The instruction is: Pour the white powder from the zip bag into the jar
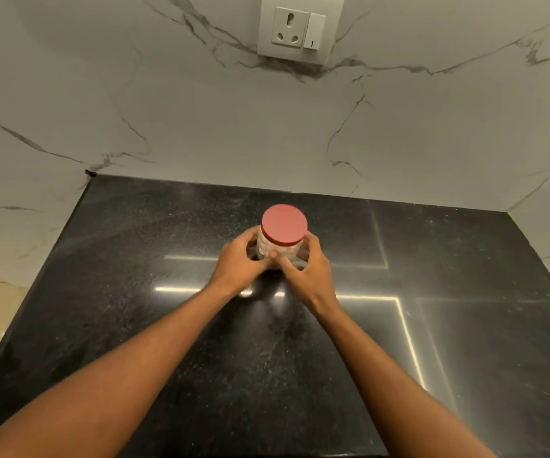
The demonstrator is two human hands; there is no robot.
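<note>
Both hands (239, 259) clasping upright jar (278, 249), lid (284, 229) up

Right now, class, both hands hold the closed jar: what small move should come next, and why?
Probably unscrew the round pink lid. It still caps the textured white jar, which the left hand and right hand hold upright on the black stone counter; no powder can enter until it opens.

Both bare forearms reach forward from bottom corners, converging toward centre. Left hand (239, 259) cupped, fingers curled round left side of white bumpy-walled jar with flat pink round lid (280, 241). Right hand (306, 267) mirrors on right side, thumb pressed across jar's front. Thumb tips nearly meet. Wrists straight, palms facing inward.
</note>
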